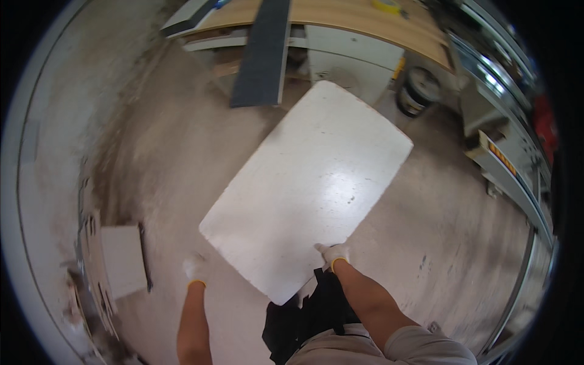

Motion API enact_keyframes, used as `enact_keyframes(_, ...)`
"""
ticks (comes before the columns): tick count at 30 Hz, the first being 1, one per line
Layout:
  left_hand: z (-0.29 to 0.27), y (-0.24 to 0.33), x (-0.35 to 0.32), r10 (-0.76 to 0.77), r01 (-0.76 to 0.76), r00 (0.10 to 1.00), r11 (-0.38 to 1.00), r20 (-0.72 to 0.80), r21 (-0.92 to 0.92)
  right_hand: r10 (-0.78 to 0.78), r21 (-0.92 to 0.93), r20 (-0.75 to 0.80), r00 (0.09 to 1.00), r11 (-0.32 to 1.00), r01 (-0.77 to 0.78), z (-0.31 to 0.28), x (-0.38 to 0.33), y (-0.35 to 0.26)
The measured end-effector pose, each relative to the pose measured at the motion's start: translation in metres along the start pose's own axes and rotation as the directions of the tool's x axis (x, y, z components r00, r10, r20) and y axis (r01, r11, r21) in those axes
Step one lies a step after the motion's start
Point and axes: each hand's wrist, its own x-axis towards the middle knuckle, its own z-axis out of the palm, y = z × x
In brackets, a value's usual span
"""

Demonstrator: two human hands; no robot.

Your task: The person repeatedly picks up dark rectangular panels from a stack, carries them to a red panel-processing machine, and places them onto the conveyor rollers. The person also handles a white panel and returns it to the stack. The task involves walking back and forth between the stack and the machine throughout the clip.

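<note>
I carry a large white panel (310,182) flat in front of me, above the concrete floor (182,158), one gloved hand on each side of its near corner so the weight balances between them. My right hand (334,254) is clamped on the near right edge, fingers over the top face. My left hand (196,269) sits at the near left edge; I cannot tell whether it grips or only steadies from beneath. The hands are well apart.

To my left, smaller white boards (123,260) lean stacked by the wall. Farther off, a dark grey plank (263,58) leans against a wood-topped bench (347,18). On the right, a long machine (511,152) bears a narrow yellow strip label with red marks (504,157).
</note>
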Motion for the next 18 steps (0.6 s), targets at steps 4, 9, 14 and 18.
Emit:
enact_keyframes(4,-0.008,0.046,0.171,0.416,-0.373,0.908,0.750,0.049,0.546,0.002,0.060,0.017,1.000,0.998,-0.003,0.020,-0.006,0.012)
enact_keyframes(9,-0.002,0.103,0.275,0.521,-0.531,0.844,0.846,0.127,0.052,0.040,0.124,-0.116,0.992,0.992,-0.025,0.100,-0.024,0.042)
enact_keyframes(14,-0.008,0.103,0.312,0.636,-0.652,0.725,0.758,0.263,-0.035,0.010,0.435,-0.356,0.934,0.887,0.157,0.217,-0.057,0.060)
enact_keyframes(18,0.008,0.070,0.308,0.641,-0.680,0.653,0.731,0.403,-0.061,0.222,0.514,-0.396,0.891,0.858,0.015,0.244,-0.068,0.075)
